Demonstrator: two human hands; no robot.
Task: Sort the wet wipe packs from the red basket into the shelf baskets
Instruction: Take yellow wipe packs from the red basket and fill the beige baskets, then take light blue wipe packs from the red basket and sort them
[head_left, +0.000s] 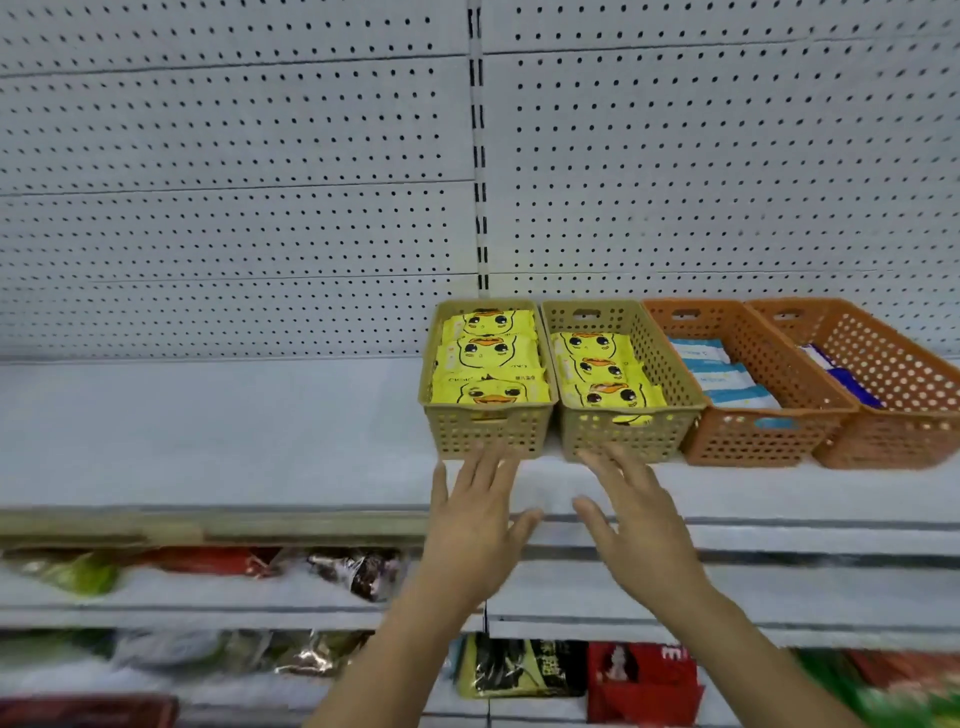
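Observation:
Four baskets stand side by side on the white shelf. The left tan basket is filled to the rim with yellow duck-face wipe packs. A second tan basket holds more yellow duck packs, lower inside. The first orange basket holds white and blue packs. The far-right orange basket holds blue and white packs. My left hand is open, fingertips at the front of the left tan basket. My right hand is open, fingertips at the second tan basket's front. The red basket is out of view.
A white pegboard wall rises behind the shelf, whose left half is bare. Lower shelves carry blurred snack bags, a black and yellow pack and a red pack.

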